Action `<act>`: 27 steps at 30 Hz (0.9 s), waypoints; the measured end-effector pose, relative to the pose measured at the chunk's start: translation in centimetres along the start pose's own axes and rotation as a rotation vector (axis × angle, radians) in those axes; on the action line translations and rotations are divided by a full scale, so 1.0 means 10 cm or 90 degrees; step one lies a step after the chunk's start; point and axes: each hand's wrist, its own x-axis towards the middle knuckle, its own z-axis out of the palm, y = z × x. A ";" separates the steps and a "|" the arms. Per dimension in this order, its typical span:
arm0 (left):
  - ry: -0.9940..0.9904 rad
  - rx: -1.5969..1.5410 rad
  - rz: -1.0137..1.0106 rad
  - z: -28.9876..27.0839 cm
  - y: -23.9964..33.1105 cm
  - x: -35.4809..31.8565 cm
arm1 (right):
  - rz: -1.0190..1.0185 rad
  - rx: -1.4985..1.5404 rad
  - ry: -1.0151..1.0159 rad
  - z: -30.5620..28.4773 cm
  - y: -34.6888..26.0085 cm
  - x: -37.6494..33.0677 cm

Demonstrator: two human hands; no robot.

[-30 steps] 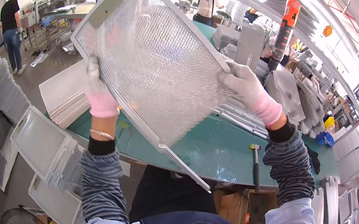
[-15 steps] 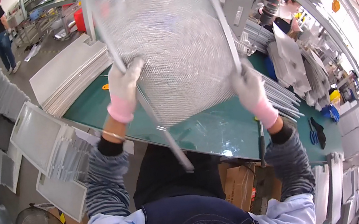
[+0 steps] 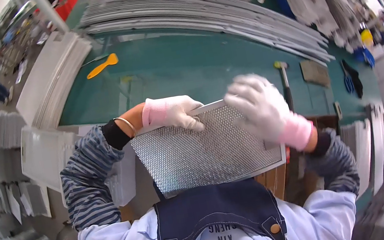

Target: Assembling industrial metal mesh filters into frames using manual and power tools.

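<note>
A silver mesh filter panel [image 3: 207, 150] is tilted against my front at the near edge of the bench. Pale metal strip shows along its top and right edges; the left edge looks like bare mesh. My left hand [image 3: 178, 113], in a white glove with a pink cuff, grips the top edge, thumb on the mesh and fingers behind. Above the panel's upper right part is my gloved right hand [image 3: 259, 108], slightly blurred, fingers apart and holding nothing. Whether it touches the panel, I cannot tell.
On the green bench [image 3: 165, 58] lie an orange scraper [image 3: 103, 66], a hammer [image 3: 285, 83], a brown block [image 3: 315, 73] and blue-handled scissors [image 3: 348, 79]. Long metal strips [image 3: 193, 11] line the back. Stacked panels [image 3: 53, 77] stand at the left.
The panel has come down from above the bench to my front and turned. My right hand has let go of its side strip; my left hand now holds the top edge.
</note>
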 end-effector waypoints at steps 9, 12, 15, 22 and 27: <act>0.015 0.224 -0.166 0.01 0.56 -0.42 | 0.287 0.149 -0.276 -0.12 0.41 -0.32; 0.236 0.396 0.012 0.29 0.42 -0.38 | 0.273 0.247 -0.376 -0.02 0.44 -0.18; 0.216 0.377 0.025 0.29 0.44 -0.22 | 0.173 0.359 -0.402 0.20 0.19 0.22; 0.042 0.290 -0.122 -0.09 0.53 -0.70 | 0.128 0.334 -0.404 0.37 -0.01 0.57; 0.132 0.270 -0.070 0.01 0.35 -0.83 | 0.055 0.407 -0.422 0.58 -0.03 0.82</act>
